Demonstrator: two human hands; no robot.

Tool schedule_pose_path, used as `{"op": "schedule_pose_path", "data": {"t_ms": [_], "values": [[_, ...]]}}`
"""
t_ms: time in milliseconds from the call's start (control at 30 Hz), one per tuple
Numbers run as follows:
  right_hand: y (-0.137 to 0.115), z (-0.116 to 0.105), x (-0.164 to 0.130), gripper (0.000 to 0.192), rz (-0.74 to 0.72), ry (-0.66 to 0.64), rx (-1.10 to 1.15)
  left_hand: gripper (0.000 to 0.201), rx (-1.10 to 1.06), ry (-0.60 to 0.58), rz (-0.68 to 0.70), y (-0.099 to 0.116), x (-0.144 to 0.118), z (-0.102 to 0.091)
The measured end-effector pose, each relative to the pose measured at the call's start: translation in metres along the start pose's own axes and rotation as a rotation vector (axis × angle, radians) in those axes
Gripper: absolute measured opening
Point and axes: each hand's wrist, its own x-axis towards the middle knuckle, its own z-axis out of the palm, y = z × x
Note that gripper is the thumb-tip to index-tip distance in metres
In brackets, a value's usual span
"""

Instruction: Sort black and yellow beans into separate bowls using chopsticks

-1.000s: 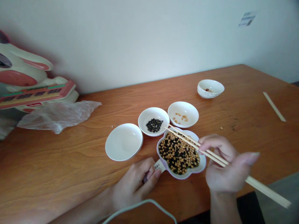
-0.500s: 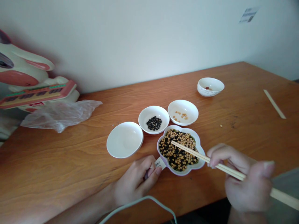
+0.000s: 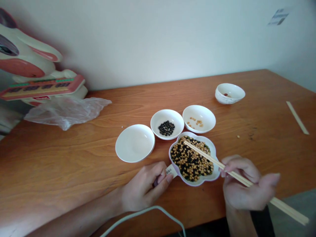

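A plain off-white wall (image 3: 153,36) rises behind the orange-brown wooden bench (image 3: 61,158), carrying a small paper label (image 3: 276,17) at upper right. Soft, even light falls across the wood grain. Grey floor (image 3: 293,227) shows beyond the bench's near edge.

2 bare hands low in view.
The left hand (image 3: 145,187) lies curled, fingers pinched together; the right hand (image 3: 247,187) is closed in a grip, thumb raised.

One camera on my head looks forward and down, close over the wooden table (image 3: 74,158) toward the wall (image 3: 148,39).
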Motion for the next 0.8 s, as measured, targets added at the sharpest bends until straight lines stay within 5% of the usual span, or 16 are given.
{"op": "schedule_pose_path", "data": {"t_ms": [333, 800], "values": [[-0.004, 0.004, -0.016, 0.082, 0.057, -0.187, -0.061, 0.029, -0.007, -0.008, 0.02, 0.001, 0.0, -0.002], [-0.004, 0.006, -0.016, 0.08, 0.082, -0.208, -0.081, 0.03, -0.007, -0.012, 0.038, 0.003, 0.002, -0.003]]}}
